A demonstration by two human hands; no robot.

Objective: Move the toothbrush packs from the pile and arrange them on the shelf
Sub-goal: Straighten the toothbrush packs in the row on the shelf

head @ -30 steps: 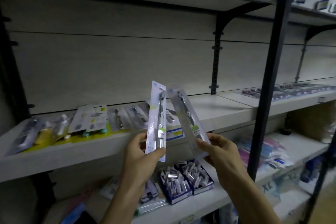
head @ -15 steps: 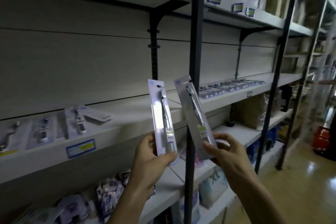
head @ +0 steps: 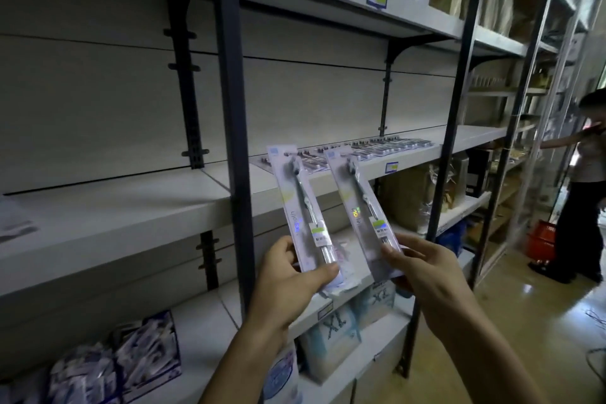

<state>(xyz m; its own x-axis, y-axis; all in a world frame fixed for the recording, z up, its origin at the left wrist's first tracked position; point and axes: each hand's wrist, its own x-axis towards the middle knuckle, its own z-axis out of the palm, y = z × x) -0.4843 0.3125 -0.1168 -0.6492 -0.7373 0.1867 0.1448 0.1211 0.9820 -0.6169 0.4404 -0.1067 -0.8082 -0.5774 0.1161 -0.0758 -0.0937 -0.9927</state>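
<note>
Two long, clear-fronted blister packs with pale card backing, each holding a grey toothbrush, stand side by side at the centre of the frame, both raised in front of the shelving and tilted with their tops leaning toward the upper left. The left toothbrush pack [head: 301,210] is pinched near its lower end by the left hand [head: 288,289], thumb across the front and fingers curled behind. The right toothbrush pack [head: 360,213] is pinched at its lower end by the right hand [head: 429,275], whose fingertips curl onto the front edge of the card. The two packs sit just beside each other without clearly touching.

Behind them, across the middle of the frame, runs a pale grey metal shelf [head: 131,203] carried on dark upright posts [head: 234,128]. Further along it, right of centre, a row of similar toothbrush packs [head: 377,149] lies flat. A blue-and-yellow price label [head: 392,167] hangs on the shelf's front edge below that row.

At the lower left, a blue box of small white sachets [head: 147,361] rests on a lower shelf. Below the hands sit pale packages marked XL [head: 334,331]. At the far right edge of the frame another person [head: 587,193] stands in the aisle beside a red basket [head: 541,239] on the glossy floor.
</note>
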